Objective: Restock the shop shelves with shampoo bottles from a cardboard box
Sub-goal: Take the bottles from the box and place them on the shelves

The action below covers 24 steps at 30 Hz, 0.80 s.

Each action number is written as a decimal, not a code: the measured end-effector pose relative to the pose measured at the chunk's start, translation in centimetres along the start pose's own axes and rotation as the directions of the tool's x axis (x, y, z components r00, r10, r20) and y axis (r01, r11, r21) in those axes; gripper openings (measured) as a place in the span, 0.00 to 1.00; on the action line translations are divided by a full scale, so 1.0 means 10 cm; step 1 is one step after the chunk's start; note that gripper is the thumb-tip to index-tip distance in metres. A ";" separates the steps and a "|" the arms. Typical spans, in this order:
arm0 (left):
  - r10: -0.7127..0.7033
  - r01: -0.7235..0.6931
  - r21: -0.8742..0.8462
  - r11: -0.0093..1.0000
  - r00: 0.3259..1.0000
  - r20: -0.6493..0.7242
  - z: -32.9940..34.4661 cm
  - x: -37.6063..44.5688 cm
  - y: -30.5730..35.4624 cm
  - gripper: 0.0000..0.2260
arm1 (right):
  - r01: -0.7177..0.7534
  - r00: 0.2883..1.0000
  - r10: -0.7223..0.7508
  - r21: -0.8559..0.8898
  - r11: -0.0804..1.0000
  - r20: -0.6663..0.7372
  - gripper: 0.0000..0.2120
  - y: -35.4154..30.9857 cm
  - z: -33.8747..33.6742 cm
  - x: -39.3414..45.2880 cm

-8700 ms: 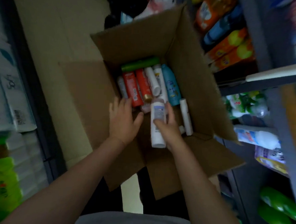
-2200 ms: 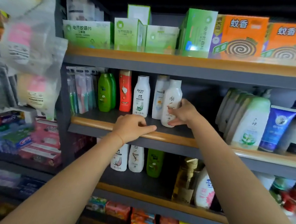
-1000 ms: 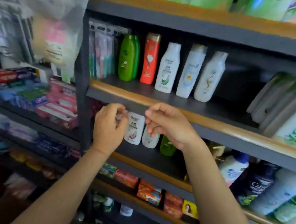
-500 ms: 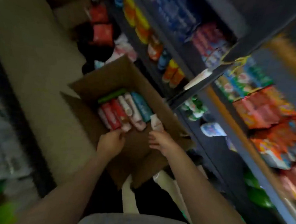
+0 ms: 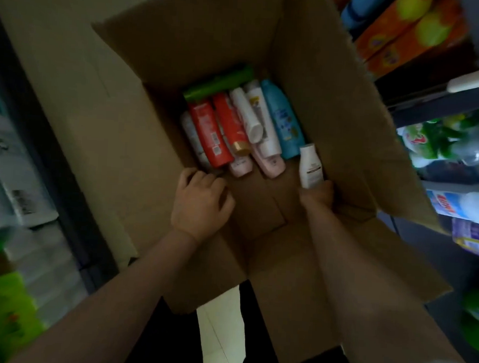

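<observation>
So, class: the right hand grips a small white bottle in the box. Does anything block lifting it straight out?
Nothing visible does. The white bottle in the right hand stands apart from the lying bottles; the cardboard box is open above, its flaps folded outward.

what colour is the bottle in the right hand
White bottle with a brownish label, head view.

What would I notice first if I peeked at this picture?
A big open cardboard box fills the middle, with bright bottles lying at its far end: two red bottles, a blue bottle and a green bottle. Both hands reach in; the right hand holds a small white bottle, the left hand nothing.
</observation>
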<state>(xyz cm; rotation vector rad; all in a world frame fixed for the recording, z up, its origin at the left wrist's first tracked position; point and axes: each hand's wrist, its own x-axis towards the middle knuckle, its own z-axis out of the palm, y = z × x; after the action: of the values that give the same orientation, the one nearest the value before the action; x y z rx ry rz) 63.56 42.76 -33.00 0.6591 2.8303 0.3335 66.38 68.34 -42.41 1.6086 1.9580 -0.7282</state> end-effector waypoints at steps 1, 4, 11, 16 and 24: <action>0.003 -0.003 0.010 1.000 1.000 -0.002 0.03 0.00 -0.01 0.12 | 0.010 1.000 -0.011 -0.062 0.998 -0.019 0.36 -0.03 0.02 0.01; -0.001 0.001 0.024 1.000 1.000 0.031 0.02 -0.02 -0.01 0.12 | 0.082 0.996 -0.082 -0.021 0.996 0.042 0.35 -0.09 0.06 -0.13; -0.278 0.484 -0.531 0.696 0.863 0.422 -0.60 0.25 0.29 0.11 | -0.128 0.834 -0.273 0.650 0.749 0.479 0.22 -0.27 -0.47 -1.23; -0.123 0.570 -0.821 0.036 0.818 0.563 -1.53 0.51 0.85 0.15 | 0.051 0.711 -0.557 0.759 0.649 0.429 0.28 -0.52 -1.54 -2.03; 0.034 0.133 -0.987 -0.091 0.991 0.131 -3.59 0.68 2.17 0.10 | 0.484 0.715 -0.696 0.768 0.419 -0.071 0.34 -0.64 -3.72 -3.20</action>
<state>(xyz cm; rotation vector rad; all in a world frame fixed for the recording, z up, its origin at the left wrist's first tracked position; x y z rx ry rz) 57.20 58.76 5.85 0.1107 1.5013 2.0449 64.16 69.74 7.00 0.9739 2.1392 -2.1825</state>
